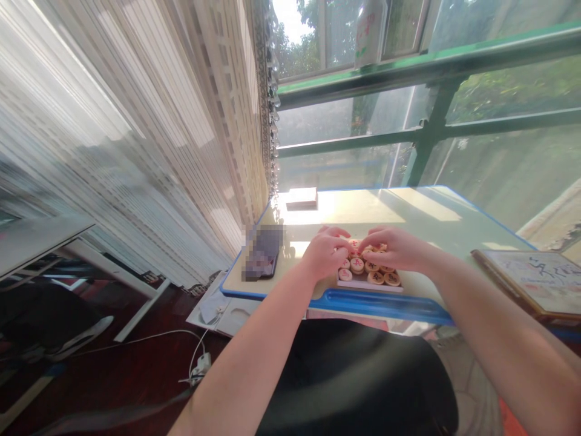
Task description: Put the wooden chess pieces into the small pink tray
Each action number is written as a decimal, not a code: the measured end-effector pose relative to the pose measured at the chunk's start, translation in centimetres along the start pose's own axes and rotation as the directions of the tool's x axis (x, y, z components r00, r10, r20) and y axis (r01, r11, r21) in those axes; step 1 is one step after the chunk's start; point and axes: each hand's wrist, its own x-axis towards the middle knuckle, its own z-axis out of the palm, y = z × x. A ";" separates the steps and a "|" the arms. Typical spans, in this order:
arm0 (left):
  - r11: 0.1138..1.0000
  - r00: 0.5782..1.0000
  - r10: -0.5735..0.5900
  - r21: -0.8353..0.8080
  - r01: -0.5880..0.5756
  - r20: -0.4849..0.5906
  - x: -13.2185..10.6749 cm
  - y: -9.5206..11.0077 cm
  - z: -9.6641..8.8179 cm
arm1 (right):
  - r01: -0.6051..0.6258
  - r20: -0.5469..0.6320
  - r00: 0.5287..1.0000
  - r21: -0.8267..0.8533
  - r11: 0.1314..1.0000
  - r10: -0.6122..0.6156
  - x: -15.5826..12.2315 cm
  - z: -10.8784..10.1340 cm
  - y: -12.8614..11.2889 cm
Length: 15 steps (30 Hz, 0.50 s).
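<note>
A shallow white box [370, 287] stands near the front edge of the table, filled with round wooden Chinese chess pieces [356, 264]. Some pieces carry red characters, others black ones [392, 278]. Over the box's left side is my left hand [329, 248], its bent fingers apart and resting on or just above the pieces. My right hand [393, 245] reaches in from the other side, fingers spread and curved over the upper right pieces. Both hands hide part of the back rows. Whether the fingertips pinch any single piece does not show clearly.
A dark phone-like object [267, 251], partly pixelated, lies at the table's left. A small white box [302, 197] sits at the back. On the right is a framed picture board [535, 278]. Striped curtains [181, 121] hang left; the blue-edged table [436, 218] meets a window.
</note>
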 end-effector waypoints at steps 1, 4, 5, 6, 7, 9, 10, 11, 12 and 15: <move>1.000 1.000 -0.007 0.002 0.007 0.000 0.0 0.0 0.0 | 0.002 -0.006 1.000 -0.002 1.000 -0.002 0.0 0.0 -0.1; 1.000 1.000 -0.019 0.005 0.019 0.005 0.1 0.1 0.0 | 0.002 -0.018 1.000 -0.009 1.000 -0.002 0.0 0.0 -0.3; 1.000 1.000 -0.018 0.004 0.018 0.005 0.1 0.1 0.0 | 0.001 -0.022 1.000 -0.010 1.000 -0.001 0.0 0.0 -0.4; 1.000 1.000 -0.016 0.003 0.016 0.004 0.1 0.1 0.0 | 0.001 -0.022 1.000 -0.009 1.000 -0.001 0.0 0.0 -0.4; 1.000 1.000 -0.013 0.002 0.013 0.002 0.1 0.1 0.0 | 0.000 -0.019 1.000 -0.004 1.000 0.000 0.0 -0.1 -0.4; 1.000 1.000 -0.001 0.003 0.001 -0.005 0.1 0.1 0.0 | -0.005 -0.005 1.000 0.015 1.000 0.005 0.0 -0.1 -0.3; 1.000 1.000 0.006 0.004 -0.006 -0.011 0.0 0.1 0.0 | -0.010 -0.001 1.000 0.025 1.000 0.010 0.0 -0.1 -0.2; 1.000 1.000 0.011 0.004 -0.011 -0.020 0.0 0.0 0.0 | -0.018 -0.004 1.000 0.029 0.999 0.018 0.0 -0.1 -0.1; 1.000 1.000 0.014 0.005 -0.014 -0.027 0.0 0.0 0.0 | -0.027 -0.015 1.000 0.027 0.999 0.027 0.0 -0.2 0.0; 1.000 1.000 0.015 0.013 -0.015 -0.015 0.1 -0.1 0.1 | -0.059 -0.076 0.995 0.005 0.998 0.059 0.1 -0.3 0.3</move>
